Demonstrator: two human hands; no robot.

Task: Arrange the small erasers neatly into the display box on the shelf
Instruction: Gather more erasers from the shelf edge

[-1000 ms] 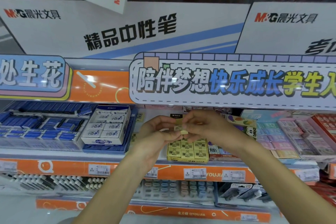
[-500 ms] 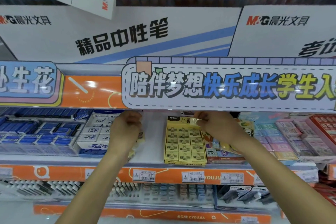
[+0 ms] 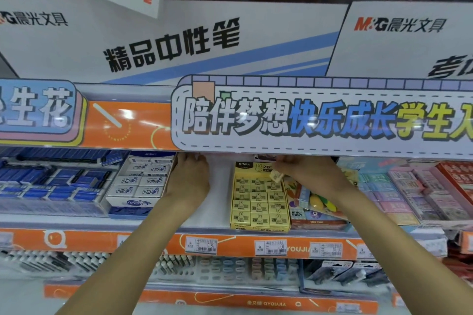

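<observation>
A yellow display box (image 3: 258,228) stands on the middle shelf, filled with rows of small yellow rabbit-print erasers (image 3: 259,198). My right hand (image 3: 309,172) hovers over the box's back right corner and pinches one small eraser (image 3: 276,176) between its fingertips, just above the top row. My left hand (image 3: 190,176) reaches into the bare gap left of the box, palm down, back of the hand showing. Its fingertips go under the overhanging sign, so what they hold is hidden.
A white eraser box (image 3: 138,186) sits just left of my left hand, with blue erasers (image 3: 51,181) beyond it. Colourful packs (image 3: 316,206) and pastel eraser boxes (image 3: 399,192) lie right of the yellow box. A wide sign (image 3: 307,120) overhangs the shelf.
My hands were together in front of the yellow box, then parted. The left went into the gap at the box's left; the right now holds an eraser over its back right corner.
</observation>
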